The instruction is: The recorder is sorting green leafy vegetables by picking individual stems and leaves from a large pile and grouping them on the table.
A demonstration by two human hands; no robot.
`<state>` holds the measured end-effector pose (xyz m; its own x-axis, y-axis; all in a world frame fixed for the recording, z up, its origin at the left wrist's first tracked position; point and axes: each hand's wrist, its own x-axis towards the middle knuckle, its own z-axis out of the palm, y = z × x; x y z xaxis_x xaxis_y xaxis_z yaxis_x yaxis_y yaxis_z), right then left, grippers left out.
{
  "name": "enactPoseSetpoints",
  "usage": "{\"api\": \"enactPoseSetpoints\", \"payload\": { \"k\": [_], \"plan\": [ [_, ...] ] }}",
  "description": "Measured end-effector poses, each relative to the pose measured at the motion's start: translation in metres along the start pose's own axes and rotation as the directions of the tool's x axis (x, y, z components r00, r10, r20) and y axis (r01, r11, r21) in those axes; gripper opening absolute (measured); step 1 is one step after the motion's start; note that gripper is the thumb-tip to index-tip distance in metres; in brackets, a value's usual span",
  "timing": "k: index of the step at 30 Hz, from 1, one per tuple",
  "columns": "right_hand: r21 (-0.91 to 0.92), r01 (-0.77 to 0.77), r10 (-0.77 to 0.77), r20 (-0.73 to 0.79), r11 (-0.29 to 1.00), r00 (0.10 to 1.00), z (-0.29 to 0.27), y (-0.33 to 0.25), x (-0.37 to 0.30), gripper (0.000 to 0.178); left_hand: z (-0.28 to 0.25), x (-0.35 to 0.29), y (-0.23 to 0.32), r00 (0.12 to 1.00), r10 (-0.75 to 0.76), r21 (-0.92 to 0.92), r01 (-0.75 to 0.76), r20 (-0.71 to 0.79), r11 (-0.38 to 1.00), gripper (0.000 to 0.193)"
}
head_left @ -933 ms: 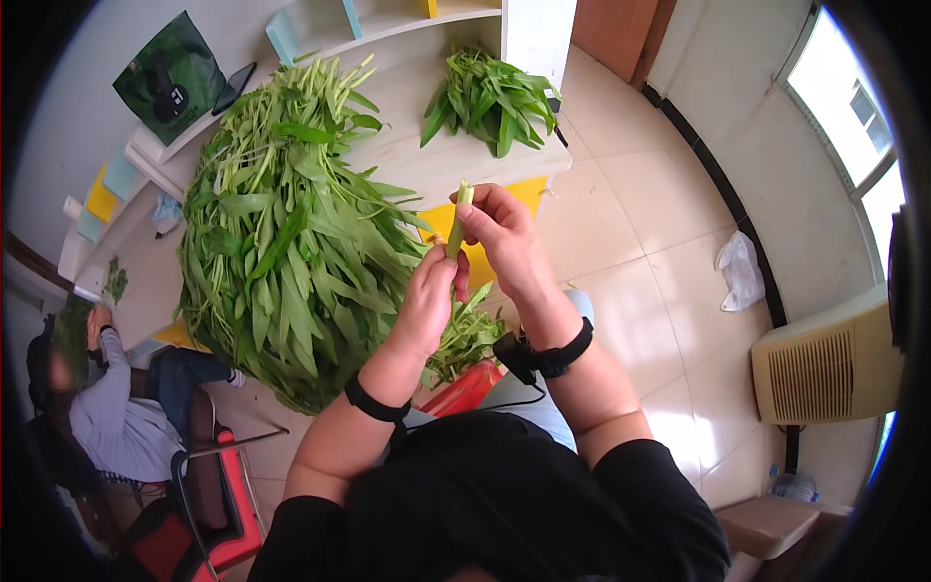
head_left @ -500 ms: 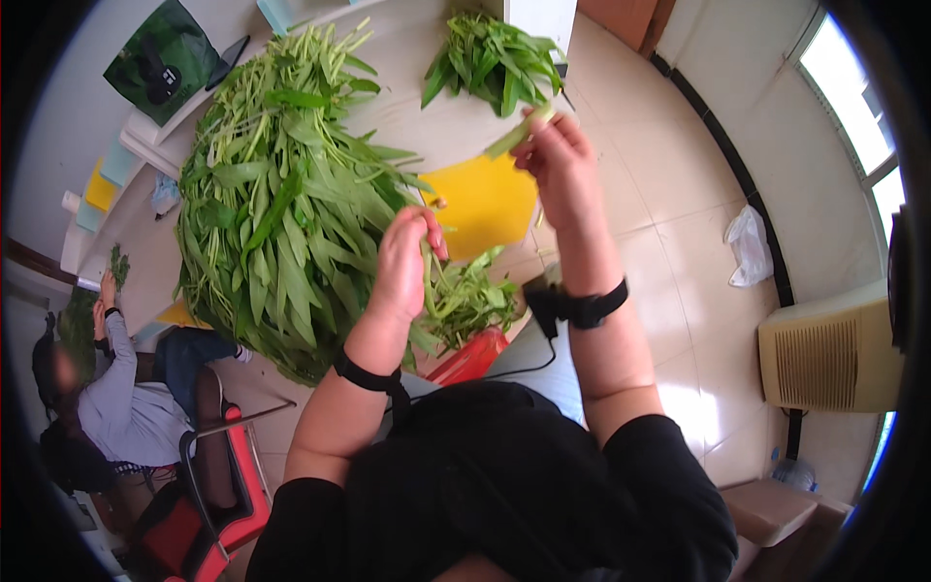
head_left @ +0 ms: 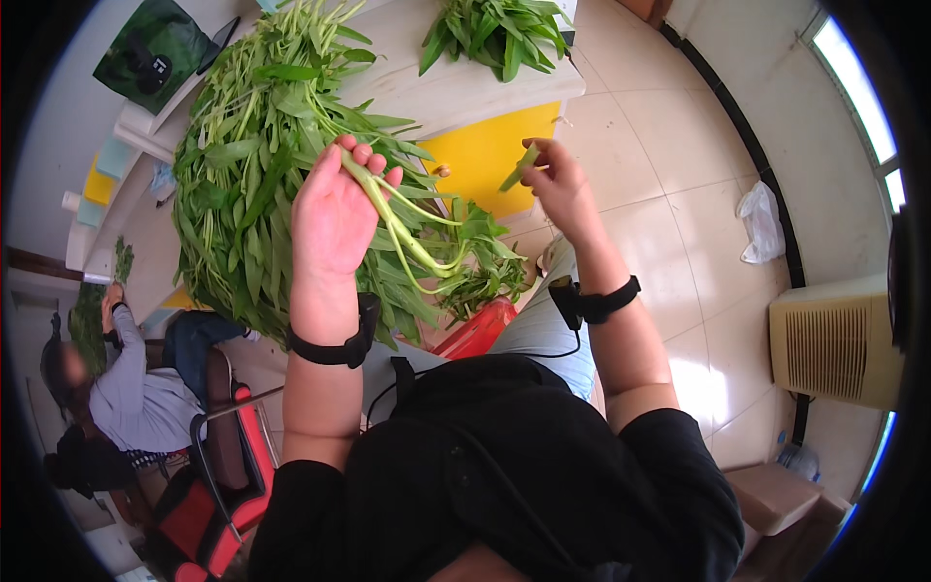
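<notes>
My left hand (head_left: 337,218) is turned palm up, its fingers curled round a stalk of water spinach (head_left: 405,244) whose thick pale green stems bend down to the right. In my right hand (head_left: 562,189) a short piece of green stem (head_left: 519,168) is pinched between thumb and fingers, apart from the stalk. A large heap of water spinach (head_left: 254,184) covers the table to the left of and behind my left hand. Loose greens (head_left: 485,254) lie below the table's edge, over a red object (head_left: 475,328) by my legs, partly hidden.
A smaller pile of greens (head_left: 493,34) rests on the white table (head_left: 417,92) at the back, above a yellow cabinet front (head_left: 495,145). At left, another person (head_left: 141,393) in a red chair handles greens. A white plastic bag (head_left: 761,221) and a beige unit (head_left: 834,344) are right.
My left hand has moved left and turned palm up, bringing the stalk into view. My right hand has come lower and nearer, still holding the short stem piece. The view has shifted slightly.
</notes>
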<state>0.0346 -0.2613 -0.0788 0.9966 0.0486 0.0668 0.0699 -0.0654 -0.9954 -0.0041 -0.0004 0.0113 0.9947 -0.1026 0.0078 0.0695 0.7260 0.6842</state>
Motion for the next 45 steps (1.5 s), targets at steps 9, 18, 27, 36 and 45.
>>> {"api": "enactPoseSetpoints", "payload": {
  "k": [9,18,27,36,45],
  "plan": [
    [-0.184,0.638,-0.494,0.487,0.748,0.720,0.044,-0.020,-0.046,0.068,0.004,0.023,-0.002,0.999,0.038,-0.139,-0.040,-0.021,0.989,0.018],
    [-0.296,0.440,-0.313,0.392,0.848,0.865,0.060,-0.033,-0.039,0.032,0.024,0.001,-0.024,0.998,-0.019,0.393,0.039,-0.055,0.919,0.044],
    [-0.100,0.570,-0.549,0.182,0.815,0.816,0.057,-0.061,-0.034,0.038,0.009,0.001,-0.023,0.998,-0.001,0.477,0.030,-0.061,0.878,0.034],
    [-0.263,0.429,-0.438,0.024,0.864,0.899,0.072,-0.069,-0.029,0.019,0.009,-0.001,-0.035,0.996,-0.030,0.560,0.070,-0.080,0.826,0.034],
    [-0.192,0.342,-0.351,-0.013,0.920,0.936,0.076,-0.068,-0.028,0.014,0.011,-0.005,-0.037,0.999,-0.011,0.579,0.037,-0.048,0.815,0.033]
  ]
}}
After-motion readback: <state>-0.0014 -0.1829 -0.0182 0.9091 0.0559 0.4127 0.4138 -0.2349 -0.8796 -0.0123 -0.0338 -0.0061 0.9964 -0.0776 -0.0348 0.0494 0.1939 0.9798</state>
